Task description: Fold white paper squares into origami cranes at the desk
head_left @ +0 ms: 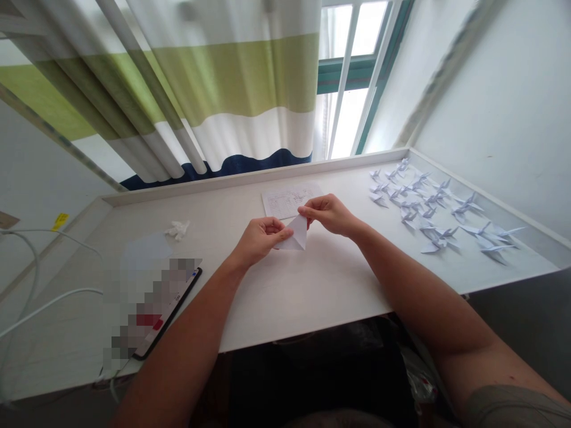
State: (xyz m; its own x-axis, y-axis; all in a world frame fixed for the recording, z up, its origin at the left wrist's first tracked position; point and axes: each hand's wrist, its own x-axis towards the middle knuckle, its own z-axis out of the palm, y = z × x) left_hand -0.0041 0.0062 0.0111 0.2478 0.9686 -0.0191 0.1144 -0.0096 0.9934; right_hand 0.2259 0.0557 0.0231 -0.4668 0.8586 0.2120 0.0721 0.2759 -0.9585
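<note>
Between my two hands, a folded piece of white paper (296,236) with a triangular shape and a crease is held a little above the white desk (285,297). My left hand (264,239) pinches its left part, the thumb lying on top. At the upper corner, the thumb and fingers of my right hand (328,213) are closed on the same paper. Just behind my hands lies a printed sheet (285,202). Several folded white paper cranes (428,196) stand grouped on the right side of the desk.
A tablet (172,315), its screen partly blurred out, lies at the left near my forearm. Beyond it are pale paper sheets (145,249) and a crumpled tissue (177,230). White cables (53,309) hang at the far left. A raised rim (250,174) borders the desk below the curtain (232,77).
</note>
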